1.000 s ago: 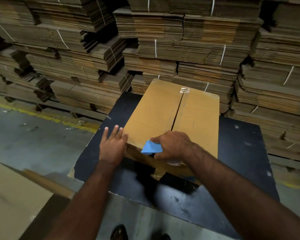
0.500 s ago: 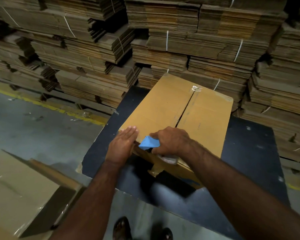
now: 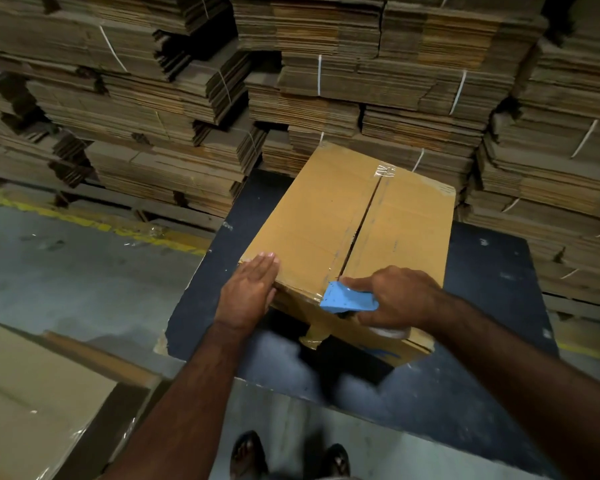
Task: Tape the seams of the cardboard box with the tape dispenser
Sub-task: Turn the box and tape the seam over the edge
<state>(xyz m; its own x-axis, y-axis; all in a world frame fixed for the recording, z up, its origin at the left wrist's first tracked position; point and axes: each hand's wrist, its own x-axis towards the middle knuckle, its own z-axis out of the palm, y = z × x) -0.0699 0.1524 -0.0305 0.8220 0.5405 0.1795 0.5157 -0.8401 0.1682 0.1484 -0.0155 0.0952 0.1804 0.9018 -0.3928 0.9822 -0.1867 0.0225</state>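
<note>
A brown cardboard box [image 3: 399, 223] lies on a dark table [image 3: 482, 271], its top flaps meeting in a centre seam with a scrap of clear tape at the far end. My right hand [image 3: 400, 297] grips a blue tape dispenser [image 3: 347, 299] at the box's near edge, right where the seam ends. My left hand [image 3: 250, 291] presses flat, fingers straight, against the box's near left corner. A strip of tape hangs down the box's near face below the dispenser.
Tall bundles of flattened cardboard [image 3: 326, 81] stand behind and to the right of the table. Another taped box [image 3: 32, 410] sits on the floor at lower left. My feet [image 3: 284, 455] stand by the table's near edge. A yellow floor line [image 3: 84, 223] runs left.
My left hand slid from the table onto the box's near left corner. My right hand with the dispenser has shifted right along the near edge to the seam's end.
</note>
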